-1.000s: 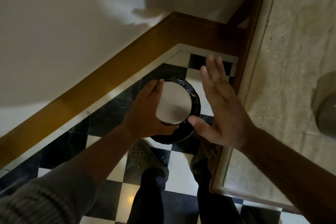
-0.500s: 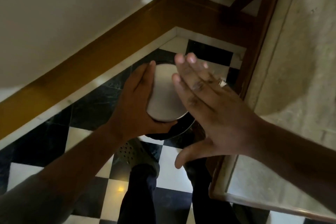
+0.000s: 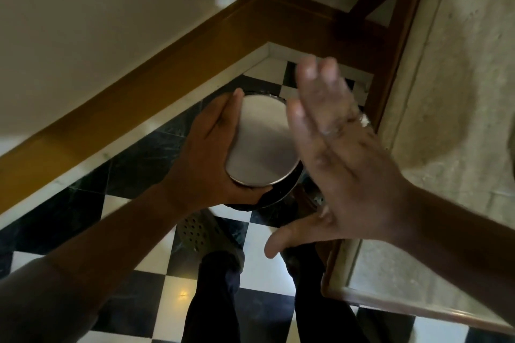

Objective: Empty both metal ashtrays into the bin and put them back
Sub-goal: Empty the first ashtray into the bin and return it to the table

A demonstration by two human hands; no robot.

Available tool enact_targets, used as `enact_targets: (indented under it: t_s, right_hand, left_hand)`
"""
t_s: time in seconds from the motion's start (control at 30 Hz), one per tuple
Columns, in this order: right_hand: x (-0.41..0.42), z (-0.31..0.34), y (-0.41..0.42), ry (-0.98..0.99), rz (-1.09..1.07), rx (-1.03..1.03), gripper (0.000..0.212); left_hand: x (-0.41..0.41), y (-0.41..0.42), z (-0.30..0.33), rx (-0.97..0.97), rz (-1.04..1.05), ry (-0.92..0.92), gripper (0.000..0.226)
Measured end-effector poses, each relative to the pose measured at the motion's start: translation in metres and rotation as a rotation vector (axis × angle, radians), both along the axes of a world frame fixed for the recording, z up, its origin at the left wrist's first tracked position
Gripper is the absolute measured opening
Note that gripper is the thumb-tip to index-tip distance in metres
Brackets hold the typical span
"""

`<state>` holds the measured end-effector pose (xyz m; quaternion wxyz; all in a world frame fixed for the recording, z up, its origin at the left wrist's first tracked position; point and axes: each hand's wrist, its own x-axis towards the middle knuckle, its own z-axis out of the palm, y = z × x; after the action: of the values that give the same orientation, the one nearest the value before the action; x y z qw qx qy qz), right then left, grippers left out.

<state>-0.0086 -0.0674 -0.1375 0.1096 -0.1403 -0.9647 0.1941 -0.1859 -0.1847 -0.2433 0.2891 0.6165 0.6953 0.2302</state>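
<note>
A round metal ashtray point(image 3: 263, 142) is held upside down, its flat bottom facing me, over a dark bin point(image 3: 281, 195) that stands on the floor in the corner. My left hand point(image 3: 206, 153) grips the ashtray by its left rim. My right hand point(image 3: 331, 147) is flat and open, blurred with motion, just above the ashtray's right side and partly covering it. Most of the bin is hidden under the ashtray and my hands. No second ashtray is in view.
The floor is black and white checkered tile point(image 3: 259, 264), with my legs and a perforated shoe point(image 3: 198, 231) below the bin. A wooden skirting board point(image 3: 145, 86) lines the wall corner. A marble-topped table with a wooden edge point(image 3: 390, 301) stands at the right.
My right hand swung from beside the ashtray to over its bottom, fingers flat. The ashtray stays upside down over the bin in my left hand.
</note>
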Motion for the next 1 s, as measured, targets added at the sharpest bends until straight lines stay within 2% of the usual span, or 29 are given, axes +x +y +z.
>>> enact_targets:
  t_s: [0.07, 0.13, 0.23, 0.3, 0.4, 0.5, 0.6, 0.73, 1.0]
  right_hand:
    - [0.0, 0.007, 0.003, 0.12, -0.036, 0.031, 0.125]
    - [0.003, 0.0, 0.004, 0.086, -0.014, 0.06, 0.126]
    - [0.012, -0.027, 0.005, -0.368, 0.122, 0.032, 0.128]
    - [0.018, -0.036, 0.004, -0.487, 0.129, 0.02, 0.124]
    - [0.018, -0.035, 0.002, -0.414, 0.122, 0.061, 0.12]
    - [0.018, -0.037, -0.002, -0.421, 0.138, 0.111, 0.118]
    - [0.017, -0.04, -0.003, -0.407, 0.099, 0.117, 0.104]
    - [0.019, -0.048, -0.007, -0.322, 0.038, 0.055, 0.078]
    - [0.02, -0.055, -0.011, -0.317, 0.027, -0.102, 0.071]
  left_hand:
    - [-0.002, 0.003, 0.004, 0.033, -0.002, 0.013, 0.134]
    - [-0.003, 0.008, 0.014, 0.049, 0.019, 0.01, 0.134]
    - [0.002, 0.014, 0.025, 0.016, 0.049, 0.003, 0.135]
    - [0.006, 0.013, 0.026, -0.013, 0.041, 0.0, 0.137]
    - [0.013, 0.008, 0.02, -0.001, 0.007, 0.01, 0.139]
    - [0.018, 0.008, 0.021, 0.002, 0.035, 0.005, 0.139]
    - [0.02, 0.007, 0.022, 0.032, 0.069, -0.014, 0.135]
    - [0.017, -0.001, 0.019, 0.04, 0.075, -0.002, 0.131]
    - [0.021, -0.013, 0.018, 0.053, 0.156, 0.007, 0.125]
